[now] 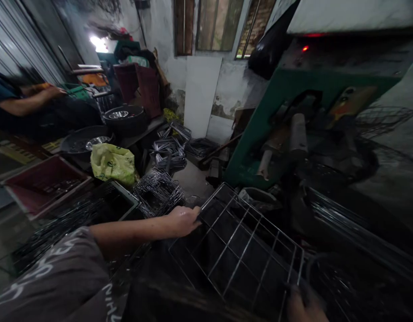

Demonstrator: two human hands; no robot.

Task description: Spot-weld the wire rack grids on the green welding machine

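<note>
A rectangular wire rack (242,246) with a grid of thin metal rods is held tilted in front of me, low over my lap. My left hand (184,220) is closed around its left edge, near the far corner. At the lower right, my right hand (303,304) grips the rack's near right corner; it is dim and partly cut off by the frame's bottom edge. Just beyond my left hand lies a pile of bent wire frames (158,192).
A green machine (250,147) with a red light stands at the right. Yellow-green bag (112,163), red crate (45,183) and black tubs (124,118) sit at the left. More wire frames (169,152) lie on the floor. Another person's arm (28,103) shows at far left.
</note>
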